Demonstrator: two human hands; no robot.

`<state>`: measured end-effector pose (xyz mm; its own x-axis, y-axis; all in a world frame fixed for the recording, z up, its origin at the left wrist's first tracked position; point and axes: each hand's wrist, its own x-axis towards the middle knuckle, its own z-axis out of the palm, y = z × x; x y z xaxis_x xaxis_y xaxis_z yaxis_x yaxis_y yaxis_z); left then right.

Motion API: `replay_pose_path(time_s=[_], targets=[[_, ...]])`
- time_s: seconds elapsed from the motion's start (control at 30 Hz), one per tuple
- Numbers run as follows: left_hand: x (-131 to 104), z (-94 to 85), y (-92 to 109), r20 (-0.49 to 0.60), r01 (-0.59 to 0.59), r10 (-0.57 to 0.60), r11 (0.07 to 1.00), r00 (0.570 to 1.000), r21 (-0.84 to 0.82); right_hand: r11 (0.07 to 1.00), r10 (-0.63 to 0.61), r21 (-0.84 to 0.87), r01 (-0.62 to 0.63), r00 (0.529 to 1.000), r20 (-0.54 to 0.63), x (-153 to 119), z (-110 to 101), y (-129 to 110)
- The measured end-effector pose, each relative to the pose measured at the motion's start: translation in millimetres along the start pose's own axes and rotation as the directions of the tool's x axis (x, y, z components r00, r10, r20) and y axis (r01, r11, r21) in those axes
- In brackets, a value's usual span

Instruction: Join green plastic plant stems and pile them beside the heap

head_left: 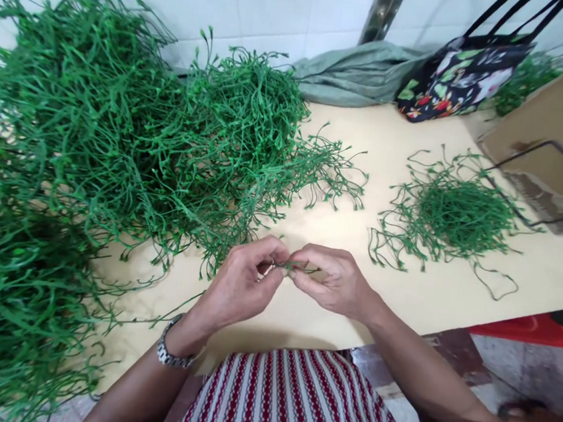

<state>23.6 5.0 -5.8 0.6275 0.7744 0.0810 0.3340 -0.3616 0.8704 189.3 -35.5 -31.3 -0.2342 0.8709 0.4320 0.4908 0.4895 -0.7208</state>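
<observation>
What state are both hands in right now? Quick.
Left hand: closed, pinching thin green stem between thumb and fingers.
Right hand: closed, pinching green stem right beside the left fingertips; can't tell how many stems.

My left forearm [135,380] slants in over the table's [329,233] near edge from my left, my right forearm [420,370] from my right. Both hands meet just inside that edge. My left hand [241,284] shows its back, fingers curled, thumb pressed toward the forefinger. My right hand [334,280] pinches too, thumb below and forefinger above. The thumb tips sit side by side, and both wrists bend only slightly.
</observation>
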Motion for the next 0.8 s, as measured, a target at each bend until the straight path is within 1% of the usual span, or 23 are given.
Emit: replay_pose_path(time_s=[0.07, 0.17, 0.27, 0.33, 0.43, 0.6, 0.7, 0.8], targets=[[-0.5, 0.1, -0.4, 0.038, 0.008, -0.009, 0.999, 0.999, 0.032, 0.992, -0.066, -0.108, 0.069, 0.997, 0.033, -1.1, -0.5, 2.1], [-1.2, 0.9, -0.7, 0.037, 0.020, -0.023, 0.995, 0.999, 0.100, 0.952, -0.150, -0.263, 0.153, 0.988, 0.032, -4.3, 2.9, 5.2], [-1.2, 0.1, 0.0, 0.016, 0.026, -0.029, 0.986, 0.999, 0.163, 0.916, -0.198, -0.355, 0.185, 0.980, -0.002, -7.6, 7.8, 7.2], [-0.8, -1.1, 0.6, 0.030, 0.020, -0.025, 0.984, 0.999, 0.177, 0.900, -0.219, -0.388, 0.199, 0.976, -0.008, -9.0, 10.1, 7.5], [-0.3, -2.3, 1.0, 0.056, 0.016, -0.024, 0.991, 0.998, 0.132, 0.888, -0.245, -0.405, 0.217, 0.969, -0.018, -10.3, 12.3, 7.2], [-0.7, -2.5, 1.3, 0.038, 0.027, -0.030, 0.997, 0.999, 0.076, 0.901, -0.237, -0.393, 0.182, 0.967, -0.097, -12.3, 15.1, 7.4], [-0.3, -3.4, 0.6, 0.023, 0.031, -0.032, 0.999, 0.999, 0.022, 0.922, -0.211, -0.349, 0.170, 0.974, -0.084, -12.9, 14.7, 7.7], [1.4, -3.9, -0.5, 0.030, 0.048, -0.047, 0.998, 0.998, -0.047, 0.942, -0.209, -0.285, 0.176, 0.974, -0.090, -13.1, 13.0, 7.9]])
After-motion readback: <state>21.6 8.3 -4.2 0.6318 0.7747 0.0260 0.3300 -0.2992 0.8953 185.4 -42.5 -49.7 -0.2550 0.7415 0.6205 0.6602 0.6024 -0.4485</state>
